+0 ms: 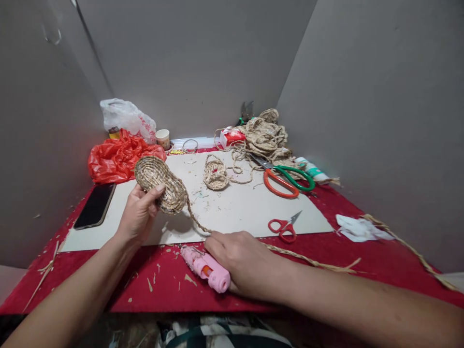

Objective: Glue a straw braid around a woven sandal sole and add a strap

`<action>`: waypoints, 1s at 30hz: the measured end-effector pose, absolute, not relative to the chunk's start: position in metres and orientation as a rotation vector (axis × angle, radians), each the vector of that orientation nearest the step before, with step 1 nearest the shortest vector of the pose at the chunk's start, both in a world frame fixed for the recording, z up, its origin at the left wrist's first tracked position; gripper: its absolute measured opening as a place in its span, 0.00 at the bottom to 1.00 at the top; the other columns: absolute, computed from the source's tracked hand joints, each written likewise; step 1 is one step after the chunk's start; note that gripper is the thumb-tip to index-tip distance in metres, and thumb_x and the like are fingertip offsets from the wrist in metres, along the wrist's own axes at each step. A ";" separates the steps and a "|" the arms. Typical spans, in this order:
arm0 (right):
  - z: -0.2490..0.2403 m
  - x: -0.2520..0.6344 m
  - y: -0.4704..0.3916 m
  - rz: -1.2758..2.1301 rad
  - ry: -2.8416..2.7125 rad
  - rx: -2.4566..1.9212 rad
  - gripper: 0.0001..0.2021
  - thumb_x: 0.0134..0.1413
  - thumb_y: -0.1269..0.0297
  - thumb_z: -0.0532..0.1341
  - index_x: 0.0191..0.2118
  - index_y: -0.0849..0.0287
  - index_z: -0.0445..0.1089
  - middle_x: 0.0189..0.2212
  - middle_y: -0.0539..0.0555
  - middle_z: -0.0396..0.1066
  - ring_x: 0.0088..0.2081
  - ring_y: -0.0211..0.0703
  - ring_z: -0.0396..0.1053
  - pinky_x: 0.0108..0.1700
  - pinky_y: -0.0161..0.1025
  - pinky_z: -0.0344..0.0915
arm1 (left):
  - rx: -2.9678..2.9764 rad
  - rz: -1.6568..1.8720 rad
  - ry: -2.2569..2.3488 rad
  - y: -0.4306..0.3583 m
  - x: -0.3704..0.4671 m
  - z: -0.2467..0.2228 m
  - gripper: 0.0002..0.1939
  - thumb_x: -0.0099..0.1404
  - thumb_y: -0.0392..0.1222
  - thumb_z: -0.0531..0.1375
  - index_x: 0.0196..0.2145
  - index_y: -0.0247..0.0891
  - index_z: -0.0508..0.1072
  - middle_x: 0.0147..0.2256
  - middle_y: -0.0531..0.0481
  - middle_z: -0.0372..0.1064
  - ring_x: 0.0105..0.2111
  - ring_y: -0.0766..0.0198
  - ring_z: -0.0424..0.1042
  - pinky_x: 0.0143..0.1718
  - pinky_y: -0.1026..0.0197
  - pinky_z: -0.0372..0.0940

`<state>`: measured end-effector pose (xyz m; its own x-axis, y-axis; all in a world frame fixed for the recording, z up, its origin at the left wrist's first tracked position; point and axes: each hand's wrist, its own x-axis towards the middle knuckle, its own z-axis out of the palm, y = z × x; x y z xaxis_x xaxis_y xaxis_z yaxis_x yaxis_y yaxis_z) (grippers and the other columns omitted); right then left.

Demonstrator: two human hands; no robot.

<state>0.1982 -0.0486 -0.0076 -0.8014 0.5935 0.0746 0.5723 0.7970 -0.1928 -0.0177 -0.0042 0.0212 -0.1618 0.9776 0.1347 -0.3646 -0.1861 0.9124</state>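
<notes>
Above the white board [250, 212]'s left part, the left hand [139, 212] has its fingers closed on a coiled straw sole [159, 182]. At the board's near edge, the right hand [242, 256]'s curled fingers meet the braided cord [195, 221]; gripping the pink tool [218, 279] too, I can't tell. A hard tug might unravel the coil. I can read no lettering.

A dark phone [94, 206] lies on the left, nearer than a crumpled red plastic bag [112, 158]. Behind that bag, at the far left, rests a white plastic bag [123, 116], a paper cup [163, 138] to its right. On the right, a white tissue [357, 228] lies crumpled on red cloth [384, 261].
</notes>
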 end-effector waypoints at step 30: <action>0.017 0.172 -0.009 0.909 -2.006 -0.817 0.22 0.51 0.70 0.62 0.51 0.61 0.56 0.41 0.58 0.73 0.43 0.42 0.71 0.47 0.41 0.65 | 1.194 1.642 0.905 -0.014 -0.025 0.026 0.11 0.53 0.35 0.67 0.36 0.39 0.73 0.38 0.51 0.75 0.39 0.62 0.73 0.46 0.58 0.68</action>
<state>0.1718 -0.0094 0.0174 -0.4958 0.7812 0.3794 0.2299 0.5393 -0.8101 -0.0246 -0.0143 0.0263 -0.1431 0.9385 0.3141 -0.2358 -0.3405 0.9102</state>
